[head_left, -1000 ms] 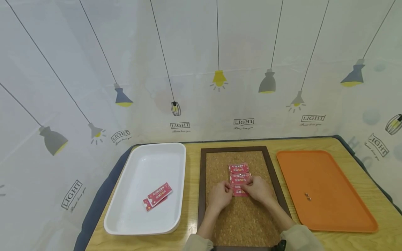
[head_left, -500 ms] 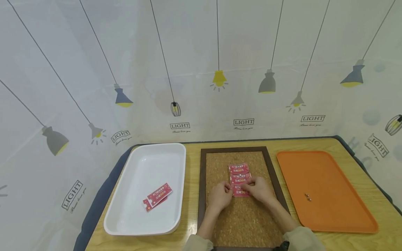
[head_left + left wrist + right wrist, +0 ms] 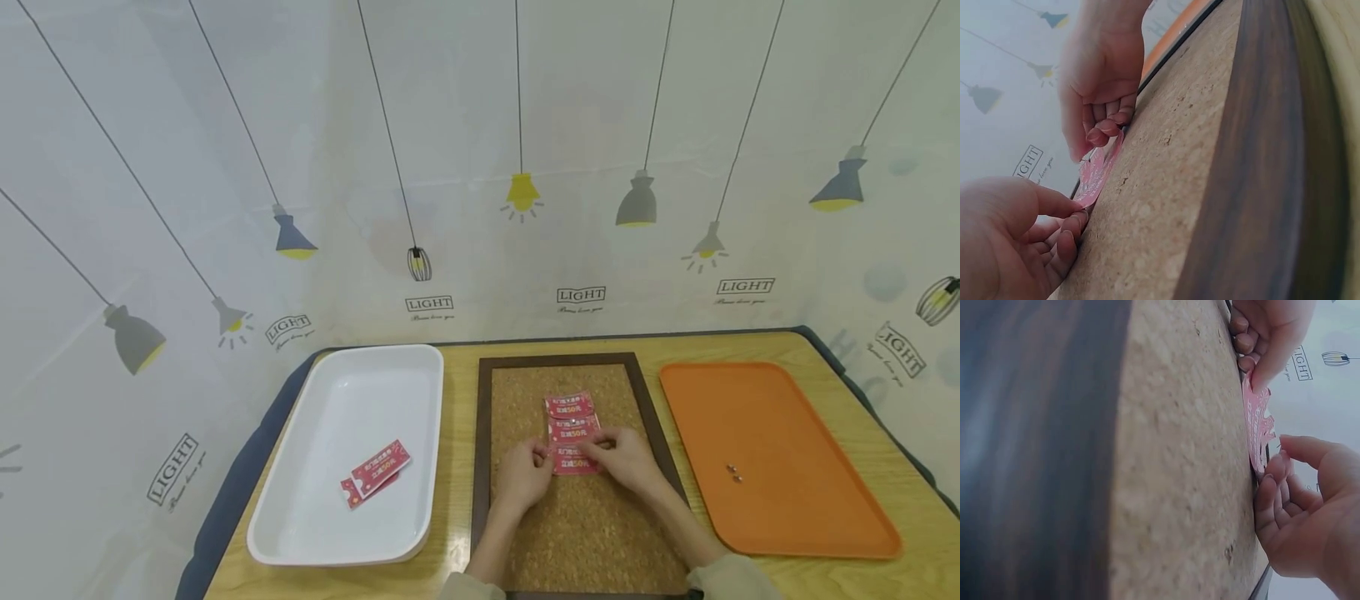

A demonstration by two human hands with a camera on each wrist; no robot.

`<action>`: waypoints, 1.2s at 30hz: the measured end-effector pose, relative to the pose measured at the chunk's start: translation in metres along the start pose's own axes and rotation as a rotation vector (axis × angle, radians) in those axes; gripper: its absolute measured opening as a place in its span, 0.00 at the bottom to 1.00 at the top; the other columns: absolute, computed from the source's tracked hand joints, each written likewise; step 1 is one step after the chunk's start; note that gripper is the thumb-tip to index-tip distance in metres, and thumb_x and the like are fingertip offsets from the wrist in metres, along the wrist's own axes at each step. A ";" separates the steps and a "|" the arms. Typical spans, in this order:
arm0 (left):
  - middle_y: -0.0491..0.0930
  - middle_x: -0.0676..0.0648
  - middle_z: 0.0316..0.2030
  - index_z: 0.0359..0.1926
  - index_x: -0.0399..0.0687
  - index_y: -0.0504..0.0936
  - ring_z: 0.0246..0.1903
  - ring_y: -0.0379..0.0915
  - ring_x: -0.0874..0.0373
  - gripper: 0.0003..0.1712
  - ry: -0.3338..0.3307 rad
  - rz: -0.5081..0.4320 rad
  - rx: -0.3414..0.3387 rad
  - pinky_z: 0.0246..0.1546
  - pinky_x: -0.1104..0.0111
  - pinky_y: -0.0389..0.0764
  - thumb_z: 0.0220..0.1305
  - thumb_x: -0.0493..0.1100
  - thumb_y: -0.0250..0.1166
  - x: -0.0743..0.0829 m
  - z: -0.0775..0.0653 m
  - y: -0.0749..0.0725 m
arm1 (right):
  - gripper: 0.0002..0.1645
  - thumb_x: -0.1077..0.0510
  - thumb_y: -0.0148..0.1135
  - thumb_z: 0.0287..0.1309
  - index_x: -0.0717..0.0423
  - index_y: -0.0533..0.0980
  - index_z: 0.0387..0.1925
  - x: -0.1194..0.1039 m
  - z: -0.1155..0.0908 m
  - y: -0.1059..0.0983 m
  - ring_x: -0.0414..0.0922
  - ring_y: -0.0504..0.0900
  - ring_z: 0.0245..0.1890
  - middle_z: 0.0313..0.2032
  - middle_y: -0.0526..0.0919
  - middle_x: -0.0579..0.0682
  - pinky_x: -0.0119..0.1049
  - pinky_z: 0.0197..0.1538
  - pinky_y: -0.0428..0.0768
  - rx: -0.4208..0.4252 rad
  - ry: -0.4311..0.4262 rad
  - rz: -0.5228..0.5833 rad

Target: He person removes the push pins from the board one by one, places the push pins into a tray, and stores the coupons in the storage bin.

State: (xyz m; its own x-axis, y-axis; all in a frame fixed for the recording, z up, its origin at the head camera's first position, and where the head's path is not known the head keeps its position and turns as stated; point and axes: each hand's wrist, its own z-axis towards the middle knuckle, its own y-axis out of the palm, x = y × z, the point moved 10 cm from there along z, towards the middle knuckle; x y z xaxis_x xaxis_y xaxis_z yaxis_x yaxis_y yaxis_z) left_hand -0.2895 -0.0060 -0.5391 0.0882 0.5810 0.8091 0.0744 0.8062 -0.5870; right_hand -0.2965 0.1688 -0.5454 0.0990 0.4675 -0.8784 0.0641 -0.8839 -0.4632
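Observation:
Three red coupons with white print run in a column on the cork board point(image 3: 588, 533). A small silver tack point(image 3: 573, 422) sits where the top coupon point(image 3: 567, 408) meets the middle coupon point(image 3: 564, 433). My left hand point(image 3: 527, 475) pinches the left end of the lowest coupon point(image 3: 574, 465) between thumb and fingers, plainly seen in the left wrist view. At that coupon's right end is my right hand point(image 3: 628, 460), its thumb and index finger together. Between those fingertips, in the right wrist view, shows a thin pin point point(image 3: 1279, 446), probably a thumbtack; its head is hidden.
Left of the board, a white tub point(image 3: 360, 367) holds two overlapping red coupons point(image 3: 378, 468). To the right lies an orange tray point(image 3: 795, 467) with a few tiny silver tacks point(image 3: 734, 473). A dark wooden frame point(image 3: 483, 442) edges the board; a printed curtain hangs behind.
The right hand has shifted slightly right on the lowest coupon, baring more of its print. The left hand keeps its grip, and the view has tilted a little.

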 end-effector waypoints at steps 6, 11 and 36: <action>0.75 0.54 0.23 0.34 0.38 0.82 0.21 0.67 0.67 0.02 0.031 -0.085 0.016 0.20 0.73 0.70 0.65 0.34 0.65 0.000 -0.008 -0.005 | 0.12 0.58 0.66 0.65 0.66 0.82 0.37 -0.002 -0.007 0.000 0.42 0.77 0.28 0.28 0.82 0.51 0.31 0.29 0.75 -0.064 -0.033 0.042; 0.74 0.54 0.23 0.32 0.39 0.81 0.20 0.67 0.67 0.04 0.012 -0.168 0.004 0.19 0.73 0.70 0.66 0.34 0.65 -0.004 -0.016 -0.009 | 0.15 0.54 0.67 0.66 0.65 0.83 0.39 0.002 -0.015 -0.002 0.44 0.80 0.29 0.28 0.83 0.51 0.33 0.31 0.79 -0.096 0.001 0.073; 0.78 0.45 0.28 0.41 0.32 0.79 0.25 0.80 0.39 0.07 0.025 -0.305 0.025 0.21 0.72 0.78 0.70 0.36 0.63 -0.007 -0.028 -0.079 | 0.19 0.56 0.63 0.68 0.71 0.77 0.48 0.021 -0.032 -0.057 0.48 0.83 0.33 0.35 0.84 0.57 0.37 0.36 0.83 -0.093 -0.013 0.112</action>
State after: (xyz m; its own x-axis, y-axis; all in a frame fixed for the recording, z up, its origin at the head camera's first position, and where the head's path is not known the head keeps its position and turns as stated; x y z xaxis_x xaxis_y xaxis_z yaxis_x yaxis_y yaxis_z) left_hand -0.2677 -0.0768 -0.4996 0.0903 0.3089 0.9468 0.0763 0.9457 -0.3159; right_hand -0.2659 0.2295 -0.5337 0.0982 0.3654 -0.9256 0.1455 -0.9254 -0.3499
